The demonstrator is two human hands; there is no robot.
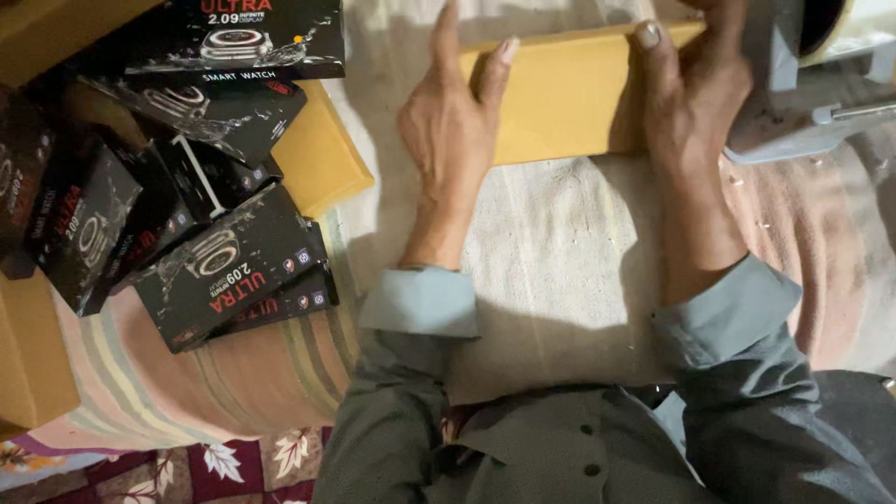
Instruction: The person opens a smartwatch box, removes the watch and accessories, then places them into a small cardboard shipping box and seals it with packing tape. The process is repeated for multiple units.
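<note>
A flat yellow-brown cardboard box [560,93] lies on a pale striped cloth [551,252] in front of me. My left hand [448,131] rests against its left end, fingers spread along the edge. Over the right end curls my right hand [691,93], thumb on the top face and fingers wrapped behind. Both hands hold the box between them. Grey-green sleeves cover my forearms up to the wrists.
At the left sits a heap of several black product boxes [215,261] printed with watch pictures. Another yellow-brown box [322,154] lies under them, and one more [33,350] stands at the far left. A grey tape dispenser [821,84] stands at the upper right.
</note>
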